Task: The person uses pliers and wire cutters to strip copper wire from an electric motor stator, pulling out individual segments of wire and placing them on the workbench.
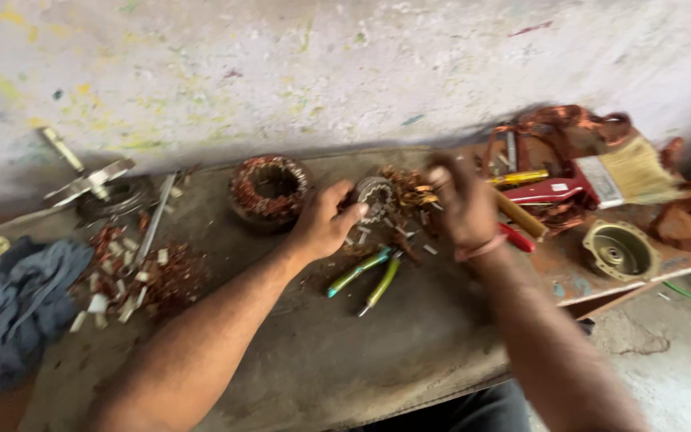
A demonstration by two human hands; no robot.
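My left hand (pixel 323 226) fingers are clamped on the small stator (pixel 375 198), held just above the worktop (pixel 345 352). Right hand (pixel 464 206) is blurred, grip unclear, at the copper wire (pixel 406 188). Risk: wire ends cut fingers; stator slips onto pliers (pixel 368 276).

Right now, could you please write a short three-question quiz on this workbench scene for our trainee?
1. True or false: the left hand grips the small stator.
2. What lies just below both hands? A) a hammer B) green-handled pliers C) a saw
3. What tool lies right of the right hand, bristles pointing right?

Key: 1 true. 2 B. 3 the paintbrush.
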